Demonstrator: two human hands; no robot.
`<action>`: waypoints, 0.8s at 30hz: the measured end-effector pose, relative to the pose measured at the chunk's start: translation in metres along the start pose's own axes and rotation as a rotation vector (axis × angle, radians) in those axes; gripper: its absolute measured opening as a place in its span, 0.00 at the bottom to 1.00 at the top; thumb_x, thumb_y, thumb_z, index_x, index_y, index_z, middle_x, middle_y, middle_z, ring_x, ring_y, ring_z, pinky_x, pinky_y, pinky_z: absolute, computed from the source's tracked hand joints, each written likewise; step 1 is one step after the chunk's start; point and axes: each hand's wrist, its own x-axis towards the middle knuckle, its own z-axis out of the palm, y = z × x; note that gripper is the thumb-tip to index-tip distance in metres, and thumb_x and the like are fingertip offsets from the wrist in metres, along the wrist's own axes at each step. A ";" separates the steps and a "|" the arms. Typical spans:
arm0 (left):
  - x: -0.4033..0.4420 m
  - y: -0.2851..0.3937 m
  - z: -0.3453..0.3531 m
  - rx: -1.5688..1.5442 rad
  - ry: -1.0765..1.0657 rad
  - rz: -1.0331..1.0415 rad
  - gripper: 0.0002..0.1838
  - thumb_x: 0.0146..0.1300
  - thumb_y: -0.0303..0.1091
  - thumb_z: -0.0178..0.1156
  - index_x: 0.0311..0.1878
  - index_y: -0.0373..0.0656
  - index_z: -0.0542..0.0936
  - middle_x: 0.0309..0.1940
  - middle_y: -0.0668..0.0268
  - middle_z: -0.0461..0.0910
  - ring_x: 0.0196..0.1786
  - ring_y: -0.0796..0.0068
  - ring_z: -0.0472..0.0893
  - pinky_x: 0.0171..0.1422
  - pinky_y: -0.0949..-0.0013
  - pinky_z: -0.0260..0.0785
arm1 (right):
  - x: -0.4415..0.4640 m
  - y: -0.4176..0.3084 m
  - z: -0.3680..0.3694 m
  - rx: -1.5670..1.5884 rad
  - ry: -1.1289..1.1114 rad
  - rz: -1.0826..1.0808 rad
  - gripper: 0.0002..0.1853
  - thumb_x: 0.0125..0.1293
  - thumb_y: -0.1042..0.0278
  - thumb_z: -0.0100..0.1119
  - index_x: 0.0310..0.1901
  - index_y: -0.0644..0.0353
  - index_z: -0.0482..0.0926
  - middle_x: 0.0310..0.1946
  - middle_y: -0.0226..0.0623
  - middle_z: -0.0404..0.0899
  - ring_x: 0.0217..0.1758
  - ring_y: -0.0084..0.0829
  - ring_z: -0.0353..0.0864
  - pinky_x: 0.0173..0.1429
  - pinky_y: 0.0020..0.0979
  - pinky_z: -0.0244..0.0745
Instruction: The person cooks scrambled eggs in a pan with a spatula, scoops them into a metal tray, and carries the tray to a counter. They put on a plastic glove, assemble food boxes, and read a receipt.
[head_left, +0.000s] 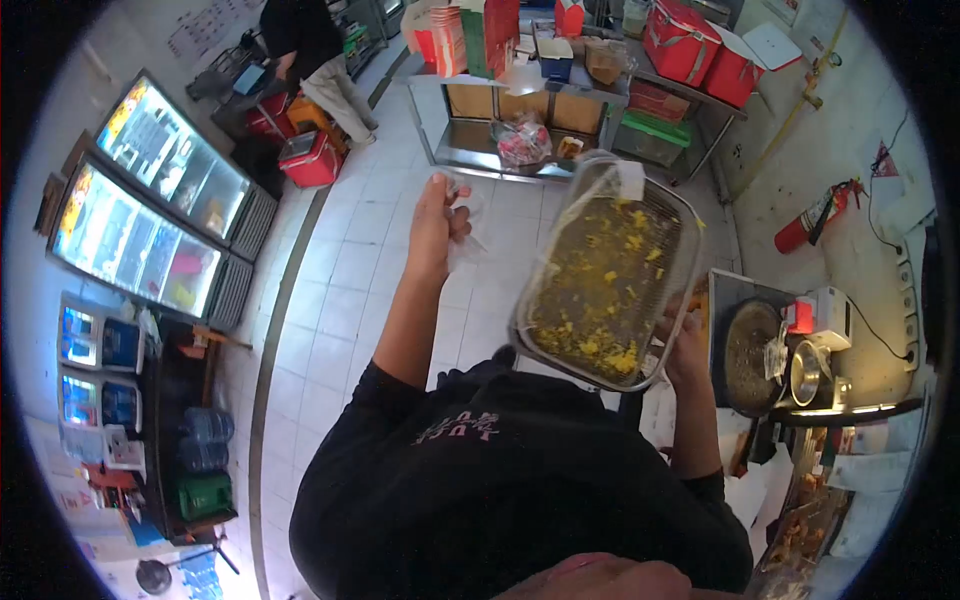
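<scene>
My right hand grips the right side of a see-through rectangular tray, and its fingers are partly hidden at the rim. Yellow crumbs lie scattered over the tray's dark, mesh-like bottom, thickest at the near end. A white label sits at its far end. The tray is held up tilted in front of my body. To its left, my left hand is raised with fingers curled around a piece of thin clear plastic, which hangs apart from the tray.
A steel counter with boxes and stacked cups stands ahead. On the right are a large dark pan and a fire extinguisher. Glass-door fridges line the left. Another person stands at the back left near a red cooler box.
</scene>
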 end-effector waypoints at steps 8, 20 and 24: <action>0.214 0.025 -0.039 -0.792 -0.721 -0.687 0.12 0.76 0.46 0.54 0.37 0.52 0.75 0.27 0.79 0.76 0.21 0.86 0.73 0.20 0.81 0.65 | -0.025 -0.048 0.098 0.289 0.507 -0.127 0.11 0.70 0.71 0.61 0.52 0.57 0.76 0.36 0.27 0.79 0.38 0.24 0.82 0.36 0.30 0.85; 0.238 0.013 -0.078 -0.055 -0.730 -0.711 0.19 0.74 0.57 0.53 0.38 0.51 0.76 0.23 0.77 0.63 0.23 0.83 0.64 0.26 0.79 0.55 | -0.047 -0.031 0.129 0.315 0.677 -0.307 0.10 0.73 0.71 0.58 0.53 0.60 0.78 0.36 0.27 0.81 0.33 0.22 0.82 0.33 0.27 0.80; 0.188 -0.014 -0.176 0.214 -0.550 -0.374 0.20 0.74 0.50 0.55 0.51 0.43 0.84 0.29 0.80 0.72 0.28 0.87 0.65 0.31 0.79 0.56 | -0.067 -0.043 0.164 0.187 0.600 -0.378 0.05 0.74 0.70 0.56 0.47 0.57 0.78 0.28 0.21 0.75 0.27 0.16 0.74 0.27 0.24 0.71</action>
